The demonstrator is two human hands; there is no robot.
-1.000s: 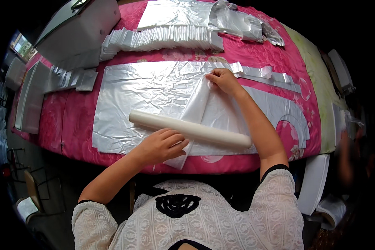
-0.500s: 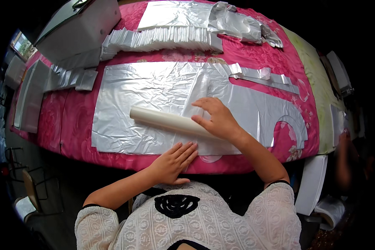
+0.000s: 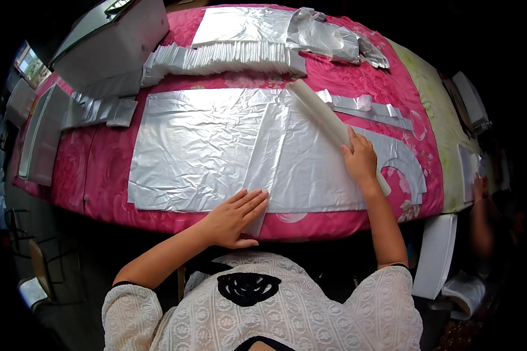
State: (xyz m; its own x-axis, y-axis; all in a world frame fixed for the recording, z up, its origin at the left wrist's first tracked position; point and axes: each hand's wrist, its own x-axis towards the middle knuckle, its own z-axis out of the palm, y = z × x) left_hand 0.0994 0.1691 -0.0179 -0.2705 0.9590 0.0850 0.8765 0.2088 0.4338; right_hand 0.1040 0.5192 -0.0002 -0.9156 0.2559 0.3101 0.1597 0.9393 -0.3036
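A stack of flat silvery-white plastic bags (image 3: 187, 146) with curved handle cut-outs at its right end lies spread before me. Across its right part slants a long whitish roll (image 3: 319, 111), one end far and the other near the handle cut-out. My right hand (image 3: 362, 157) grips the roll toward its near end, fingers curled over it. A folded strip of translucent film (image 3: 260, 143) runs over the bags from back to front. On the near end of that strip my left hand (image 3: 237, 216) presses flat, its fingers stretched out.
A pink flowered cloth (image 3: 108, 175) covers the table. Behind the bags stand a row of folded white packets (image 3: 228, 59) and a crumpled silvery bag pile (image 3: 328, 38). White boxes (image 3: 117, 47) stand at far left. Another person's hand (image 3: 480, 187) shows at the right.
The roll has moved right and turned to a steeper slant, my right hand moving right with it. More film and bag surface shows at its left. My left hand stays nearly in place.
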